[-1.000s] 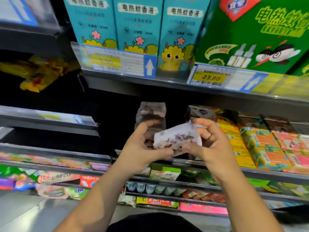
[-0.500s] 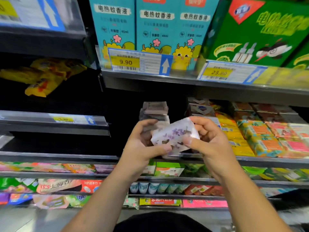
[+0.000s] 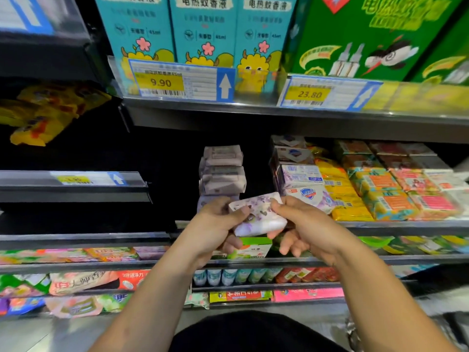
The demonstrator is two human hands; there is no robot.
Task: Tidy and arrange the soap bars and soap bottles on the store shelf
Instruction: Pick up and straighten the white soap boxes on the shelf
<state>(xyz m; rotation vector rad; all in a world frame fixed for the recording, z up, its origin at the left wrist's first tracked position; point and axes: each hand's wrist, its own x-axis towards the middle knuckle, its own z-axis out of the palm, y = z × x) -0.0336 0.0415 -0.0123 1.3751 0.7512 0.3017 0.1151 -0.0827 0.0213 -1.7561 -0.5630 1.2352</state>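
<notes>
A store shelf (image 3: 253, 115) fills the frame, its tiers running from top to bottom. At upper right stands a large green box (image 3: 368, 34); beside it, at upper centre, three teal boxes (image 3: 203, 29) stand side by side. On the tier below, at centre right, wrapped soap bars (image 3: 375, 184) in yellow, orange and pink lie in rows running back from the edge, with a white-and-purple row (image 3: 302, 179) on their left. Left of that row, across a dark gap, a stack of pale purple soap packs (image 3: 222, 171) rises at the centre of the frame. My forearms reach up from the bottom edge. My left grip (image 3: 215, 224), fingers curled, pinches the left end of a soap bar (image 3: 256, 214) in a white wrapper printed with purple flowers; my right grip (image 3: 304, 222) pinches its right end between thumb and forefinger, the other fingers hanging loose beneath. The bar is in the air in front of the tier's edge, tilted, just below the stack and just beside the nearest white-and-purple bar. Two yellow price tags, 9.90 (image 3: 162, 82) and 23.80 (image 3: 309, 94), sit on the rail under the boxes.
</notes>
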